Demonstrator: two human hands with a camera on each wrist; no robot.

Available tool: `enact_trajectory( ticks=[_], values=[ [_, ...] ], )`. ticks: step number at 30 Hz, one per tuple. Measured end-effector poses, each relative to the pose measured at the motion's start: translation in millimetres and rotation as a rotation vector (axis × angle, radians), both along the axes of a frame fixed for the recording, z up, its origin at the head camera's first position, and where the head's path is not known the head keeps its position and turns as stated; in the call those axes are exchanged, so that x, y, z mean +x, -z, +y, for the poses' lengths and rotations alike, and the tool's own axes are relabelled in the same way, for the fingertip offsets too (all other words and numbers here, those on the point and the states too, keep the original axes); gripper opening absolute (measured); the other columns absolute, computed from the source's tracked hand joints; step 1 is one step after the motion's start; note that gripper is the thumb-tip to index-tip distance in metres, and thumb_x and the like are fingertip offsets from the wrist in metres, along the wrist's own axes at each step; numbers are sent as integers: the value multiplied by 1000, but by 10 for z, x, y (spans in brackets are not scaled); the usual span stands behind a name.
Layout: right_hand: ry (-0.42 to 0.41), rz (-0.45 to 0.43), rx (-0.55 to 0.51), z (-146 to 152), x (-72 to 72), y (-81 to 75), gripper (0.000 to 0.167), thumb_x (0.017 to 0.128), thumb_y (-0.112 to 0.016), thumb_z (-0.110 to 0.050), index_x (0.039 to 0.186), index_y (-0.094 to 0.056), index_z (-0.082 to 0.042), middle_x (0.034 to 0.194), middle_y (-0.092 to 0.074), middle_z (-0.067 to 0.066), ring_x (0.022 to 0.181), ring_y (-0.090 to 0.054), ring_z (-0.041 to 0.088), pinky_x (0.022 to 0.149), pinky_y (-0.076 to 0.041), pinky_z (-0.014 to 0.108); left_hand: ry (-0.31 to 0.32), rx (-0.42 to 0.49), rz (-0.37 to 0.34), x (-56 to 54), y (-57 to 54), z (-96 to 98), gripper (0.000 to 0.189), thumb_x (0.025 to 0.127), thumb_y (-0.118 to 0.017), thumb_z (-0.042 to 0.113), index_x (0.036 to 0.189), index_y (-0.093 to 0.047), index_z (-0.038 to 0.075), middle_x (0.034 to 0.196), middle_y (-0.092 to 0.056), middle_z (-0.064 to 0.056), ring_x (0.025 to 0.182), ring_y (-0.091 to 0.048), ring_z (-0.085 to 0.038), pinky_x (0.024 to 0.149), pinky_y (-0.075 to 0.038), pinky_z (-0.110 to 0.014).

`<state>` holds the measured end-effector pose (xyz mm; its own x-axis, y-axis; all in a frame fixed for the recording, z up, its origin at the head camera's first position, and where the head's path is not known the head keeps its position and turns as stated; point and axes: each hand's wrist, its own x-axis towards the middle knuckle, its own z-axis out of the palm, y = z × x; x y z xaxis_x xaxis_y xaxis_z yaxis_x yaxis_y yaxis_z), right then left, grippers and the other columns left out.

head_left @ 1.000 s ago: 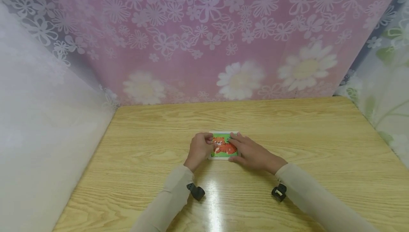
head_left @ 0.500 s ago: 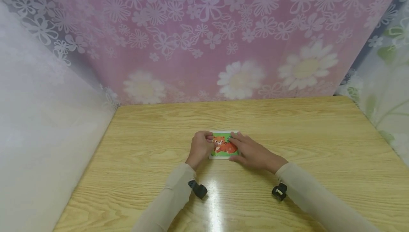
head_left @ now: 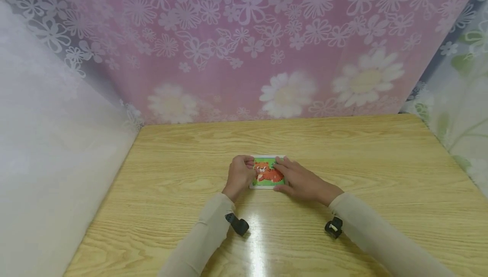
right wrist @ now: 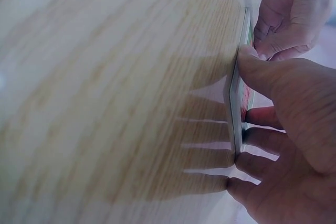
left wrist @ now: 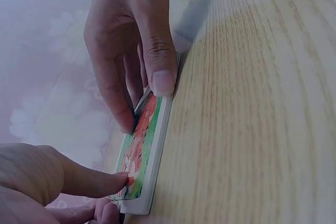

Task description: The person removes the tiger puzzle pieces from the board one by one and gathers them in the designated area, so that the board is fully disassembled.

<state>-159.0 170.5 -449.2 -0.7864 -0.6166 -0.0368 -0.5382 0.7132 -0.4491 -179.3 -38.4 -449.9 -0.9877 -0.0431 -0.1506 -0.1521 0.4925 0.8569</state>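
Observation:
A small picture board with a white border lies flat on the wooden table, showing an orange striped tiger on green. My left hand pinches its left end, the thumb on the picture and the other fingers curled at the edge, partly hidden. In the left wrist view, a thin picture edge shows beside the left fingers. My right hand holds the right end of the board. Its thumb sits at the near edge, while the fingers bend over the picture and the right edge.
The wooden table extends around the board, with a bright reflection in front. A pink flowered cloth hangs behind it, and pale cloth covers the left side. Black wrist cameras are strapped over both cream sleeves.
Both hands keep their places on the board. The left wrist has shifted slightly to the right and away from me; the board appears marginally higher in the head view.

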Motion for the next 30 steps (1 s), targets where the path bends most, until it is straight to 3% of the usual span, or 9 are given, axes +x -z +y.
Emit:
enact_trajectory(
  ticks=[12,30],
  values=[
    [1,5,-1,-2,6,-13,70,100,-67,-34,149,-41,8,158,-30,29,146,-24,49,116,-24,62,-18,99,-34,5,4,-12,36,83,-76,-9,118,-69,-3,106,-65,-8,97,-61,-23,84,-55,-37],
    [6,-19,7,-13,14,-39,70,100,-66,-33,149,-40,8,159,-29,29,147,-23,49,116,-23,62,-12,148,-54,12,0,-30,37,83,-75,-10,119,-67,-4,109,-63,-11,100,-58,-24,85,-54,-36]
  ],
)
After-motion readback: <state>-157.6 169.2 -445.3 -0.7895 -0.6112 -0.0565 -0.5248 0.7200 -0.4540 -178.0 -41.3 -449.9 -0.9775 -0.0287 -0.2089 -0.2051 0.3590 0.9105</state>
